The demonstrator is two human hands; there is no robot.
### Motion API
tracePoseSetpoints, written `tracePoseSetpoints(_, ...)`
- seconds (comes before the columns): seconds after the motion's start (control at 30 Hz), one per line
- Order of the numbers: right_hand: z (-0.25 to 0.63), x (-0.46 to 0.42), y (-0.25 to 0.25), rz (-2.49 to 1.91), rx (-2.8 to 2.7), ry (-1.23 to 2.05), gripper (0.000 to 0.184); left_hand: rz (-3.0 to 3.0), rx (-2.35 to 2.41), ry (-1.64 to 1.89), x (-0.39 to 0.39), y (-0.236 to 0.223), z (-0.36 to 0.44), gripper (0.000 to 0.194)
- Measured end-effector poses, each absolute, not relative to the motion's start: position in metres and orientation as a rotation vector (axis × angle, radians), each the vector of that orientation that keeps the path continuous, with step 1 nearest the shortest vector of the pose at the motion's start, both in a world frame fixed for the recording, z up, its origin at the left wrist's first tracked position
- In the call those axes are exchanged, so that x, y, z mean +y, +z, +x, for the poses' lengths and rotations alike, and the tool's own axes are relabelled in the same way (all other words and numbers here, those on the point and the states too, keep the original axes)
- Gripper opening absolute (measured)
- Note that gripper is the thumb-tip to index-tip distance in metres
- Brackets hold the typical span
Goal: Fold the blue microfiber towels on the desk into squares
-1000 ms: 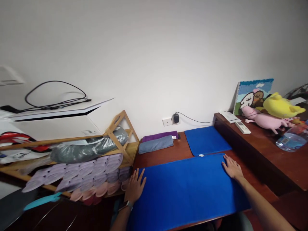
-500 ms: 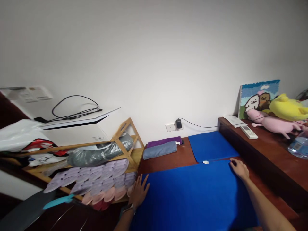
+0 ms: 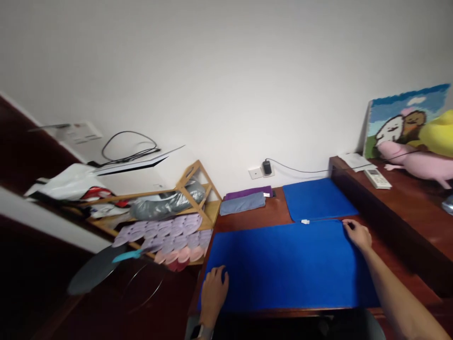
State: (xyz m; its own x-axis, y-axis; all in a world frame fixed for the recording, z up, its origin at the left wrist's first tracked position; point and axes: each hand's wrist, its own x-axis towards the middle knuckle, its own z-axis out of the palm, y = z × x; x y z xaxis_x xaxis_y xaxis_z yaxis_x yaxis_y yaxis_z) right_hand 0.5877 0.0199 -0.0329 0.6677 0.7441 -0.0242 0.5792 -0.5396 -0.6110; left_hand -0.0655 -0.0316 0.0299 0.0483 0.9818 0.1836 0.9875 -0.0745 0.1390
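A large blue cloth (image 3: 283,264) lies spread flat on the reddish-brown desk. On its near left part rests my left hand (image 3: 214,289), palm down, fingers a little bent and thumb apart. At the cloth's far right corner is my right hand (image 3: 358,234), thumb and forefinger closed on the edge. Just beyond lies a second, smaller blue cloth (image 3: 318,200), with a white tag (image 3: 305,221) where the two meet. Farther back on the left are a folded grey-blue cloth (image 3: 243,204) and a folded purple cloth (image 3: 247,191).
To the left stands a wooden rack (image 3: 198,189) with purple and pink slippers (image 3: 177,231) and bagged items. A raised ledge on the right carries a remote control (image 3: 378,179), a pink plush toy (image 3: 417,159) and a picture (image 3: 399,120). A plugged-in charger (image 3: 266,166) trails a black cable.
My left hand has slid from the cloth's left edge toward its near left corner, its fingers less spread. My right hand stays at the far right corner. The view has shifted and tilted downward.
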Motion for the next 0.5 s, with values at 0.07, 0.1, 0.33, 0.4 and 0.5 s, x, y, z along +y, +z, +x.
tracePoseSetpoints(0.07, 0.590, 0.020, -0.037, -2.331, -0.998, 0.370, 0.048, -2.238, -2.273, -0.426, -0.060, 0.030, -0.099, 0.044)
tracePoseSetpoints(0.1, 0.591, 0.020, -0.038, -2.334, -0.994, 0.372, 0.049, -2.258, -2.343, -0.495, -0.071, 0.031, -0.114, 0.044)
tracePoseSetpoints(0.33, 0.592, 0.017, -0.032, -2.323, -0.984, 0.473, 0.060, -2.461, -2.392, -0.735, -0.093, 0.041, -0.139, 0.055)
tracePoseSetpoints(0.4, 0.592, 0.018, -0.032, -2.309, -1.011, 0.477, 0.060, -2.480, -2.337, -0.706, -0.098, 0.040, -0.135, 0.048)
tracePoseSetpoints(0.5, 0.593, 0.023, -0.035, -2.282, -1.038, 0.430, 0.058, -2.491, -2.273, -0.668, -0.111, 0.036, -0.136, 0.032)
